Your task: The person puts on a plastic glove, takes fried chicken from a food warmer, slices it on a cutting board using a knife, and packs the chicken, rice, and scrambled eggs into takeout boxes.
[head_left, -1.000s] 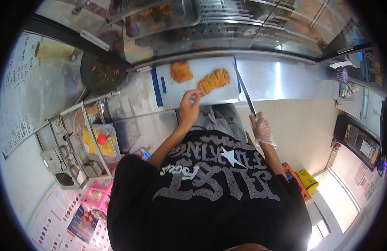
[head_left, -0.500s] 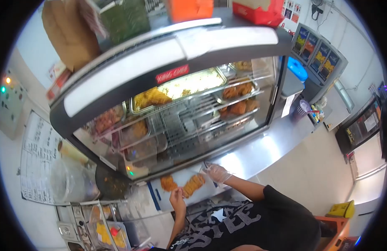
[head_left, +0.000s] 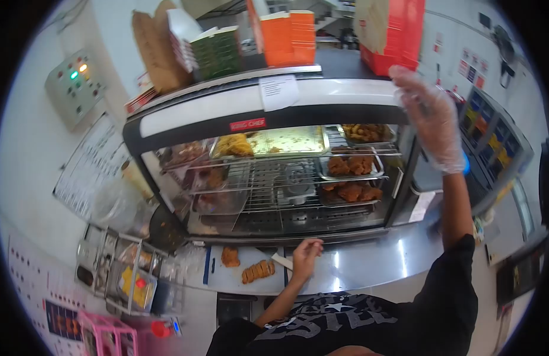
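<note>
My left hand [head_left: 307, 259], bare and with loosely curled fingers, is over the counter just right of the white cutting board [head_left: 233, 279]. Nothing shows in it. On the board lie a whole piece of fried food [head_left: 230, 257] and a sliced piece [head_left: 258, 272]. A pale flat strip [head_left: 281, 260], perhaps the knife's blade, rests at the board's right edge, close to my left hand. My right hand [head_left: 431, 118], in a clear plastic glove, is raised with fingers spread before the display case's upper right corner, near a red box [head_left: 399, 38]; no object shows in it.
The glass display case [head_left: 247, 113] holds trays of fried food behind the board. Orange cartons [head_left: 288, 38] and a green carton [head_left: 217, 52] stand on top. At the left is a rack [head_left: 132, 273] with containers. A metal counter [head_left: 369, 256] extends right.
My right hand has risen from the board to the top of the case, without the knife it held. My left hand has moved right, off the food. The view has tilted upward.
</note>
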`<state>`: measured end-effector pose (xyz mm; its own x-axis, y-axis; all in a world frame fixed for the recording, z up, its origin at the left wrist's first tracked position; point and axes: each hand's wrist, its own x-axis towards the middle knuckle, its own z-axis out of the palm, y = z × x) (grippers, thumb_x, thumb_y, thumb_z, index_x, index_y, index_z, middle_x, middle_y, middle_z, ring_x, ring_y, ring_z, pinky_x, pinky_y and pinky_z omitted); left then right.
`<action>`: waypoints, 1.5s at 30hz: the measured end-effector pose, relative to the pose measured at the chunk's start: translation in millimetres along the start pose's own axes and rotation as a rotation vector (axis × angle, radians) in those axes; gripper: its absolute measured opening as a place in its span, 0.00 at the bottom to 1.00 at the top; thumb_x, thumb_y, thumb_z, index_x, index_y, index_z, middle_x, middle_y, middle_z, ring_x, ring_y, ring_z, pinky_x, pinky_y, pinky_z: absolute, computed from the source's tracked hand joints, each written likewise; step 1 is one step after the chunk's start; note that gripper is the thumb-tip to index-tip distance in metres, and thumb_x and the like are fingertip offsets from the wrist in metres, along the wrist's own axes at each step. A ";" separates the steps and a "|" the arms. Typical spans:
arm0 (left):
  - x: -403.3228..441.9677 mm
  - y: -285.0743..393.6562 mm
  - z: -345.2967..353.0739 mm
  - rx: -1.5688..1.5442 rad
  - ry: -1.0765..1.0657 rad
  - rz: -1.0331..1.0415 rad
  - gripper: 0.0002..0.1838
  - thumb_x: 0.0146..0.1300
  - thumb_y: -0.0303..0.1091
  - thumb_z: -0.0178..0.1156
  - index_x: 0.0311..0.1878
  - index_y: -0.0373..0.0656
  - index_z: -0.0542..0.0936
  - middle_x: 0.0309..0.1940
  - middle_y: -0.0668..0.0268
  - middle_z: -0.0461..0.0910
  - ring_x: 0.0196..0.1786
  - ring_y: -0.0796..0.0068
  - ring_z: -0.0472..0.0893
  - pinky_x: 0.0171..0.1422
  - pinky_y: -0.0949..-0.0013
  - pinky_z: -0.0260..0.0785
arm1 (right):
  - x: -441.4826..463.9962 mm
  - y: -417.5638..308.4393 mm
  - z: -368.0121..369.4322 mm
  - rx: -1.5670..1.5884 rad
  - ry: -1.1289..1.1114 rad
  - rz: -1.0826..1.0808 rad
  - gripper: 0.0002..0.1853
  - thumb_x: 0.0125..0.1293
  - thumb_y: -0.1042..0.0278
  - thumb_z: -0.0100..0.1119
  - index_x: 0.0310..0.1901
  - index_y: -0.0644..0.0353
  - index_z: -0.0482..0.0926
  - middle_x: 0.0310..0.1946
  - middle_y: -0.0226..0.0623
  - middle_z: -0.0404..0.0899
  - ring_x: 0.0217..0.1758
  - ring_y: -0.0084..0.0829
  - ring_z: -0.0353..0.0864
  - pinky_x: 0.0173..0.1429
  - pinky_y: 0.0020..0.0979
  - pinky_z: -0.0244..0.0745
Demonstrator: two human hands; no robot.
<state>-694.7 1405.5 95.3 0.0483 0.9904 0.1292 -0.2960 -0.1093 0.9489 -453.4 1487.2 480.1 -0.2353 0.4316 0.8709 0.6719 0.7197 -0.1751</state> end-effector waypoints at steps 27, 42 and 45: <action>-364.0 -167.4 -141.9 0.032 1.235 -0.427 0.15 0.63 0.37 0.58 0.47 0.39 0.84 0.38 0.58 0.87 0.37 0.65 0.87 0.35 0.66 0.78 | -366.0 -107.1 287.9 0.796 -1.871 -0.171 0.16 0.73 0.57 0.57 0.41 0.62 0.86 0.33 0.40 0.86 0.38 0.34 0.85 0.46 0.33 0.76; -488.9 -408.1 308.1 -0.498 2.051 -0.603 0.20 0.66 0.45 0.57 0.52 0.39 0.80 0.36 0.57 0.87 0.24 0.67 0.83 0.23 0.66 0.71 | -492.5 -116.0 242.9 0.970 -2.469 -0.146 0.25 0.73 0.47 0.57 0.60 0.57 0.77 0.48 0.38 0.84 0.42 0.25 0.84 0.46 0.25 0.80; -439.9 -449.3 415.2 -0.843 2.130 -0.550 0.21 0.66 0.45 0.56 0.54 0.39 0.78 0.38 0.56 0.86 0.24 0.66 0.83 0.23 0.66 0.72 | -519.3 -116.2 229.9 0.784 -2.616 -0.178 0.27 0.72 0.45 0.58 0.61 0.58 0.76 0.50 0.38 0.82 0.42 0.27 0.84 0.46 0.26 0.80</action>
<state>-186.8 984.0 -268.3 -0.2850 -0.3635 -0.8869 -0.8077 -0.4072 0.4264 -570.8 1304.5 -57.4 -0.4305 -0.5398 -0.7234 0.5154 0.5110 -0.6879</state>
